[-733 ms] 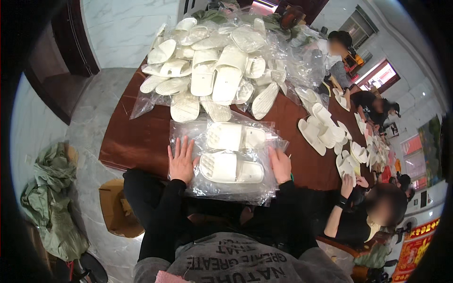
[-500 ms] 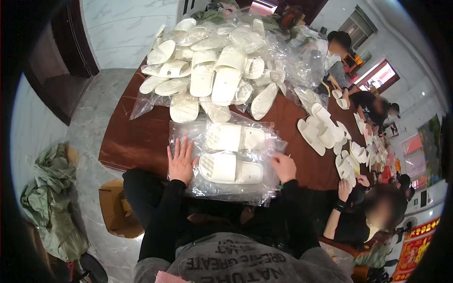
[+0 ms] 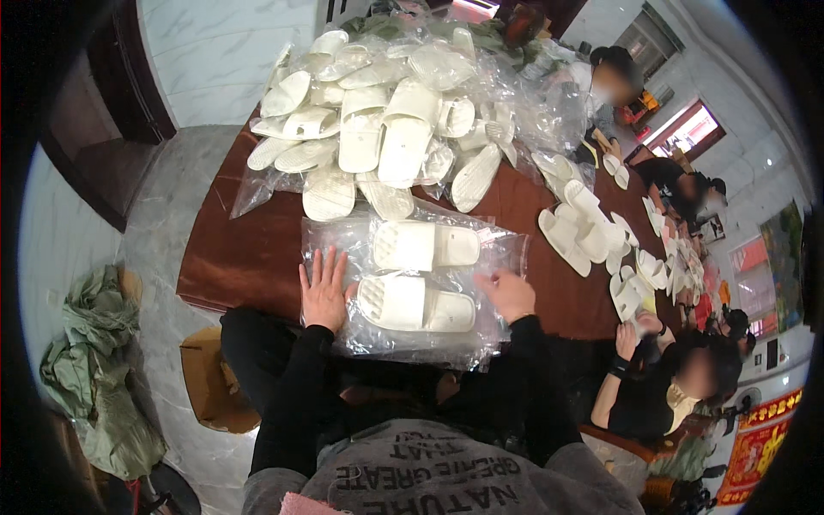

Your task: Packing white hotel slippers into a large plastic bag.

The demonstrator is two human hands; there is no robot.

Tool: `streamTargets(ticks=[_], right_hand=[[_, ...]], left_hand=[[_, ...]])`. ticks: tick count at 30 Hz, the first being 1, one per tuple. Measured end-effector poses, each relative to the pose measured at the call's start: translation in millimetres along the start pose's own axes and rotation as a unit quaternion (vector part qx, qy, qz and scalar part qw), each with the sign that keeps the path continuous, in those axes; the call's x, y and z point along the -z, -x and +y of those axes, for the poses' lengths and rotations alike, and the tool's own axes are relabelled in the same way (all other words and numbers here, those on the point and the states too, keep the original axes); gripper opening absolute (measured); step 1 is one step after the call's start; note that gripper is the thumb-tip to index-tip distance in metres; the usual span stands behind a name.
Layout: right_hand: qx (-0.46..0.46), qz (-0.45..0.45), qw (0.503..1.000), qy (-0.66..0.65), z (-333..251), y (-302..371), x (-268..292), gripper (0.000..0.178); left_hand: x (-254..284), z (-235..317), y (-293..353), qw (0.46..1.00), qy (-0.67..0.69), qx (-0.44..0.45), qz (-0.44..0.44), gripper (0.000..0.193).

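Note:
A pair of white slippers lies side by side in a clear plastic bag (image 3: pixel 348 236) at the table's near edge. The far slipper (image 3: pixel 408 246) and the near slipper (image 3: pixel 403 302) both have their toe ends to the right. My left hand (image 3: pixel 324 290) rests flat on the bag's left side, fingers spread, just beside the slippers. Over the bag's right side, past the slippers' ends, my right hand (image 3: pixel 510 294) has its fingers curled together on the plastic. Its fingertips are slightly blurred.
Beyond the bag rises a heap of white slippers (image 3: pixel 365 129), many in clear bags, on the brown table (image 3: pixel 232 249). Loose slippers (image 3: pixel 571 236) lie to the right, where co-workers (image 3: pixel 644 386) sit. A cardboard box (image 3: pixel 210 378) and green sacks (image 3: pixel 103 378) stand on the floor at left.
My right hand has shifted a little left and away from me over the bag's right side. The left hand stays flat in place. At the right, the co-worker's hands have moved slightly.

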State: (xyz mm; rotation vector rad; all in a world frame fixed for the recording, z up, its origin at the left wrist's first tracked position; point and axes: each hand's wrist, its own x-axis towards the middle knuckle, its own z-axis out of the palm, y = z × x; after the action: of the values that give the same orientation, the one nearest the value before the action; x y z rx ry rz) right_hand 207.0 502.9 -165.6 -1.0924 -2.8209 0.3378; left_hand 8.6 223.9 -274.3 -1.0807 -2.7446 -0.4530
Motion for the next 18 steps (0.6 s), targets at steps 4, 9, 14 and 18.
streamTargets(ticks=[4,9,14,18], right_hand=[[0.059,-0.109,0.956,-0.265,43,-13,-26,0.033],[-0.044,-0.150,0.644,-0.749,81,-7,-6,0.037],[-0.037,-0.272,0.714,-0.644,81,-20,-21,0.034],[0.204,-0.204,0.891,-0.352,22,-39,-30,0.043]], left_hand=[[-5,4,-4,1.000,0.000,-0.007,-0.004,0.063],[-1,0,-1,1.000,0.006,0.004,0.014,0.062],[-2,0,-3,1.000,0.025,0.003,0.016,0.062],[3,-1,-1,1.000,0.008,0.010,-0.010,0.063]])
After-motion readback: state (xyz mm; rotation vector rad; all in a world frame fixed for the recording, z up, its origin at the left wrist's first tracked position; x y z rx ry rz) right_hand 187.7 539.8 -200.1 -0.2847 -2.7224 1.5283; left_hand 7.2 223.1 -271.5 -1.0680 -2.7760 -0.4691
